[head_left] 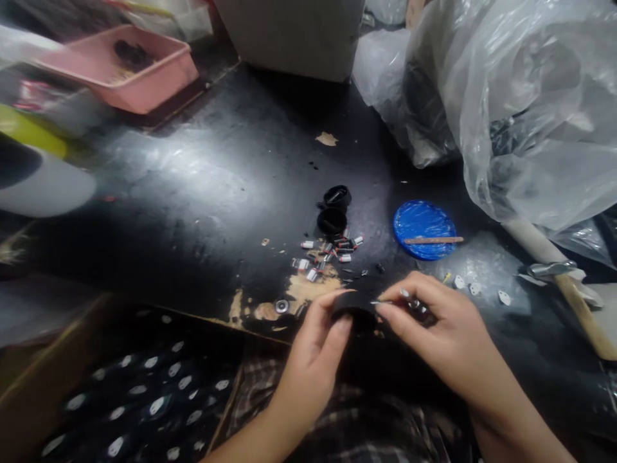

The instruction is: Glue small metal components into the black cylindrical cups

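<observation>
Nearest the camera, a checked garment (308,418) and a dark spotted fabric (144,399) were seen at the table's front edge. Just above them, a small black round part (354,307) was held between both hands over the worn near edge of the black table (202,193): the left hand (313,354) was closed on its left side with thumb and fingers, and the right hand (434,328) was pinched on its right side, a small metal piece (415,305) being kept under its fingers. Bare wood was exposed where the coating had chipped (299,292), and a small metal washer (281,306) lay there. A little further in, a scatter of tiny cylindrical components (328,252) was spread, with two black caps (333,209) just behind it. To the right, a blue lid (423,225) with a wooden stick (434,240) across it was set, and a wooden-handled tool (569,289) lay near the edge. Farther back, crumpled clear plastic bags (520,103) were piled at the right, a pink tray (125,67) stood at the left, and a grey box (294,35) was placed at the rear.
</observation>
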Demonstrator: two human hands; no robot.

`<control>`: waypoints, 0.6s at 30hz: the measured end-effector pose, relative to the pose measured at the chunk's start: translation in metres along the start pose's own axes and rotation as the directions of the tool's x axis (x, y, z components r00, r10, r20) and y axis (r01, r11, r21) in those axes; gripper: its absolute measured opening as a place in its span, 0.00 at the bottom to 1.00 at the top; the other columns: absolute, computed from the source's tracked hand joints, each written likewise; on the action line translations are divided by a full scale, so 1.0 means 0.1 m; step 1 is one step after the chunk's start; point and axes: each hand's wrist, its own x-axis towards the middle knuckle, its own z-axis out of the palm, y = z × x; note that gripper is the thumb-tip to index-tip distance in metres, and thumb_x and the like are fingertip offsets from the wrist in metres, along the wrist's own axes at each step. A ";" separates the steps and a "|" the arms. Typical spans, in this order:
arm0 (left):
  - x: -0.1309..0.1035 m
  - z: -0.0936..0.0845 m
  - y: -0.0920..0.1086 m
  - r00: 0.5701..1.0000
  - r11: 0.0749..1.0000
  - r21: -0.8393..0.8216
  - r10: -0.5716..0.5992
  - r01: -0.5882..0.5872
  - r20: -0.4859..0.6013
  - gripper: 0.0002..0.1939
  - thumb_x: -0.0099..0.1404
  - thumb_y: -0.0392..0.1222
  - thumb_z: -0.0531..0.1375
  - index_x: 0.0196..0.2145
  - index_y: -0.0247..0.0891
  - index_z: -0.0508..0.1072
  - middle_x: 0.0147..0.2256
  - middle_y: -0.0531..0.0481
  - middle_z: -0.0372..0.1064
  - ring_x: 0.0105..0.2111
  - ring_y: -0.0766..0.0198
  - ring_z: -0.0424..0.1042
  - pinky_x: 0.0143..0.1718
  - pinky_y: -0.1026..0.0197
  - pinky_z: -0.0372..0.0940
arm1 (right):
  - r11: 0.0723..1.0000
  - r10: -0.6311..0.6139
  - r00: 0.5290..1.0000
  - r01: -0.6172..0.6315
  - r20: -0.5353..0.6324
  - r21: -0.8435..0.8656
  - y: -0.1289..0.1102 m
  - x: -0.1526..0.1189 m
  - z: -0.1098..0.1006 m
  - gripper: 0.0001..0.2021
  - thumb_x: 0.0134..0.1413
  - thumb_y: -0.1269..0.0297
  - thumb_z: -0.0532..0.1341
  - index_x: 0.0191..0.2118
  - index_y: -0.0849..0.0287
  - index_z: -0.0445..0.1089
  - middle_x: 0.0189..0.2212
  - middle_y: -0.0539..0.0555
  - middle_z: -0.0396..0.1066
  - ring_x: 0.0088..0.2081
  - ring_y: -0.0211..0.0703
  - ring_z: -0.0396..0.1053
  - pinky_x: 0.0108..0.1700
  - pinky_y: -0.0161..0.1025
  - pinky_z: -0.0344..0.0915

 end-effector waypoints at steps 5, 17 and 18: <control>0.00 -0.10 0.01 0.973 0.971 -0.144 -0.165 0.189 0.163 0.11 0.67 0.47 0.62 0.47 0.49 0.75 0.45 0.53 0.74 0.43 0.64 0.74 0.45 0.66 0.66 | 0.982 -0.019 0.971 -0.027 0.238 0.189 0.12 -0.04 -0.11 0.08 0.63 0.57 0.61 0.44 0.48 0.75 0.36 0.46 0.74 0.38 0.35 0.70 0.41 0.34 0.60; -0.03 -0.23 0.06 0.911 0.948 -0.029 -0.295 0.317 0.289 0.09 0.65 0.45 0.64 0.42 0.43 0.78 0.40 0.49 0.75 0.38 0.60 0.76 0.44 0.59 0.70 | 0.924 0.131 0.923 -0.245 0.361 0.293 0.19 -0.11 0.03 0.07 0.59 0.60 0.64 0.33 0.56 0.76 0.29 0.48 0.76 0.33 0.37 0.72 0.36 0.33 0.63; -0.03 -0.20 0.08 0.924 0.940 -0.089 -0.302 0.330 0.237 0.08 0.65 0.45 0.64 0.42 0.43 0.78 0.39 0.50 0.76 0.37 0.61 0.76 0.43 0.60 0.71 | 0.965 0.107 0.951 -0.169 0.290 0.199 0.20 -0.09 0.06 0.07 0.61 0.61 0.62 0.34 0.55 0.76 0.31 0.48 0.76 0.34 0.38 0.72 0.38 0.35 0.62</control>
